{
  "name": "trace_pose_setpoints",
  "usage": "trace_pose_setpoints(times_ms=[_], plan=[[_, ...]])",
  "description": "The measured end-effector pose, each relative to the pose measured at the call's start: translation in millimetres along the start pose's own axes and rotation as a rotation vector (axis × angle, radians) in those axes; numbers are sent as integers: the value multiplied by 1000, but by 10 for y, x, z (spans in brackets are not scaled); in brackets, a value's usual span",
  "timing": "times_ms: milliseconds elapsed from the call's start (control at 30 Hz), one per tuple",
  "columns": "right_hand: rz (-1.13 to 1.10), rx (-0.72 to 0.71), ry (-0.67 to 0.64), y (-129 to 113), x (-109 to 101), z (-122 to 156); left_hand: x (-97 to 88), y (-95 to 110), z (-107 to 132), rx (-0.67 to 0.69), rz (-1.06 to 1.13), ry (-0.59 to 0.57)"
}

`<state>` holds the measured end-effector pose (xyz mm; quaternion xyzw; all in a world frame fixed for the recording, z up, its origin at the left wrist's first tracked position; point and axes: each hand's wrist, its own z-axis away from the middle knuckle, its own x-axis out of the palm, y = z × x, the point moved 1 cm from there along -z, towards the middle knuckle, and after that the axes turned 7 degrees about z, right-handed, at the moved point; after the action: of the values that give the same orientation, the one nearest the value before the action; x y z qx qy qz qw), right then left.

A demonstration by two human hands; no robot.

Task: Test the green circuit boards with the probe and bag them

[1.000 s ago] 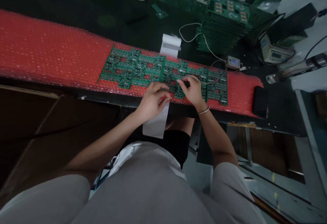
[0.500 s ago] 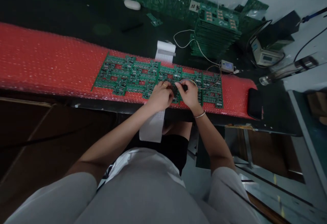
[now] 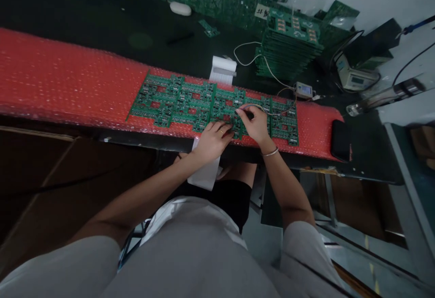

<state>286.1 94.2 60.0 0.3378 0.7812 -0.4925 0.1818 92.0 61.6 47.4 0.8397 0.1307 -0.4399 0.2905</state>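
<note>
A long panel of green circuit boards (image 3: 163, 94) lies on red bubble wrap (image 3: 78, 71) along the bench's front edge. My left hand (image 3: 214, 140) rests on the lower middle of the panel, its fingers stretched out and holding nothing. Just right of it, my right hand (image 3: 255, 123) pinches the end of a thin wire cable (image 3: 258, 107) above the boards. Its tip is hidden by the fingertips. From there the wires run right towards a small grey meter with a screen (image 3: 304, 90).
Behind stands a tall stack of green boards (image 3: 288, 49). A white paper roll (image 3: 223, 66) sits behind the panel, and a paper strip (image 3: 205, 175) hangs at the front edge. A black phone-like object (image 3: 340, 140) lies on the right, below a clear tube (image 3: 384, 96).
My left hand has drawn slightly towards me, its fingers flattening onto the boards. My right hand stays near the same boards with the cable. The whole view has shifted slightly.
</note>
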Motion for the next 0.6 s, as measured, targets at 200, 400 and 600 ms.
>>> trace_pose_setpoints(times_ms=[200, 400, 600], plan=[[2, -118, -148, -153, 118, -92, -26, 61, 57, -5, -17, 0], [58, -248, -180, -180, 212, -146, -231, 155, 425, -38, 32, 118], [129, -330, -284, -169, 221, -206, -286, 89, 762, -111, 84, 119]])
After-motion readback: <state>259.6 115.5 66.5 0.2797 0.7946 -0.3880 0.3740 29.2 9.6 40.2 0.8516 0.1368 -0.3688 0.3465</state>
